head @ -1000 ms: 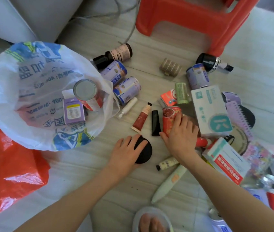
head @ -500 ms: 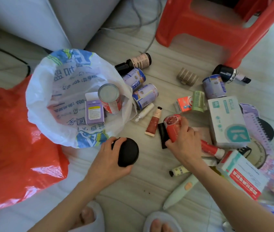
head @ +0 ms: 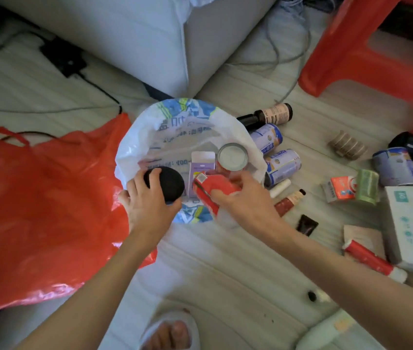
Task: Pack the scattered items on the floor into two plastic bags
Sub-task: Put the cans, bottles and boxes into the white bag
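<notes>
White plastic bag [head: 134, 157]: blue print seen mirrored through the plastic, Chinese characters plus digits that look like "400", not legible beyond that. White and teal box [head: 412, 223] at right edge: "60" on its teal corner patch, upside down. Labels on the cans, brown bottle and red packets too blurred to read.

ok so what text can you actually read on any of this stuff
"60": upside down, on the pale blue and white cardboard box.
White printed plastic bag: blue characters and digits, mirrored, not readable.
Brown glass bottle, blue and white tin cans, red tin can: labels too blurred.
</notes>
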The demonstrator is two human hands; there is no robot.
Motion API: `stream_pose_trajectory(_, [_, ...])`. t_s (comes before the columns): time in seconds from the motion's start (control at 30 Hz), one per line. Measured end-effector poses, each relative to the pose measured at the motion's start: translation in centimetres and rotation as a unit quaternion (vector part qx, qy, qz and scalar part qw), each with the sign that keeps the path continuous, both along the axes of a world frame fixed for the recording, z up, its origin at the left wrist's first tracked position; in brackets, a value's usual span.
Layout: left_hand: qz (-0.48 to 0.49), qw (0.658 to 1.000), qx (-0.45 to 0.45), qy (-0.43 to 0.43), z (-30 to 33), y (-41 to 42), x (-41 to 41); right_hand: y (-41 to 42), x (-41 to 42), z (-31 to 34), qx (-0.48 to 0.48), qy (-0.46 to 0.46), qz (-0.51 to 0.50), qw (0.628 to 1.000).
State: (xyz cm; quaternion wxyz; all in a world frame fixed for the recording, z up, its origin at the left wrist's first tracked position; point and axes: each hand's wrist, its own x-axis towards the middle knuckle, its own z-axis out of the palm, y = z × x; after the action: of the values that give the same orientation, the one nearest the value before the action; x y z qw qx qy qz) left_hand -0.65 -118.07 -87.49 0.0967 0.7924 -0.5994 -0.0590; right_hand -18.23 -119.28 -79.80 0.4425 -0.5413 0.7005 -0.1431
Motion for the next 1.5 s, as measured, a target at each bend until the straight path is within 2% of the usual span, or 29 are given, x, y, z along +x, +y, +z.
stream_pose_trajectory(0.07, [-0.001, 1.0, 0.018, -0.01, -1.1, 0.0, 0.7, -1.6, 2.1, 0.4, -0.085, 0.052, 0.085, 0.991])
stream_pose_trajectory(0.13, [-0.009, 0.999, 0.038, -0.01, -2.3, 0.2, 1.2, -3.2, 4.1, 0.0, -0.164, 0.112, 0.175, 0.964])
stream_pose_trajectory(0.23, [-0.012, 0.999, 0.048, -0.009, -3.6, 0.5, 1.8, -5.9, 6.8, -1.7, -0.221, 0.186, 0.258, 0.922])
stream_pose_trajectory(0.47, [0.036, 0.994, 0.071, 0.078, -4.4, 1.6, 2.8, -8.9, 10.8, -5.8, -0.233, 0.205, 0.228, 0.923])
stream_pose_trajectory(0.6, [0.014, 0.995, 0.049, 0.091, -4.6, 1.9, 3.0, -7.1, 10.6, -6.4, -0.202, 0.111, 0.194, 0.954])
stream_pose_trajectory(0.67, [-0.01, 0.995, 0.042, 0.09, -4.6, 1.9, 3.3, -6.3, 10.4, -6.4, -0.186, 0.086, 0.214, 0.955])
stream_pose_trajectory(0.8, [-0.04, 0.995, 0.05, 0.082, -3.8, 2.3, 3.5, -5.6, 10.0, -6.1, -0.15, 0.103, 0.265, 0.947])
stream_pose_trajectory(0.93, [-0.074, 0.986, 0.149, 0.031, -2.5, 2.6, 3.3, -4.0, 8.4, -4.8, -0.15, 0.105, 0.287, 0.94])
stream_pose_trajectory(1.0, [-0.095, 0.979, 0.178, 0.011, -1.5, 3.2, 2.8, -2.7, 6.7, -3.8, -0.169, 0.13, 0.315, 0.925])
stream_pose_trajectory(1.13, [-0.151, 0.98, 0.128, 0.018, -0.5, 5.0, 0.4, 0.0, 0.6, -1.7, -0.213, 0.211, 0.371, 0.879])
stream_pose_trajectory(1.2, [-0.216, 0.971, 0.102, 0.019, -0.3, 6.1, -1.7, 1.8, -3.3, -1.1, -0.231, 0.236, 0.346, 0.878])
stream_pose_trajectory(1.27, [-0.28, 0.955, 0.1, 0.008, -0.2, 6.9, -3.9, 4.0, -7.4, -1.3, -0.226, 0.249, 0.283, 0.898])
stream_pose_trajectory(1.4, [-0.377, 0.922, 0.087, -0.024, -0.6, 7.6, -8.3, 8.3, -14.1, -3.8, -0.139, 0.25, 0.107, 0.952])
stream_pose_trajectory(1.5, [-0.415, 0.905, 0.085, -0.039, -1.6, 6.8, -10.9, 9.8, -15.5, -6.2, -0.069, 0.234, 0.025, 0.969])
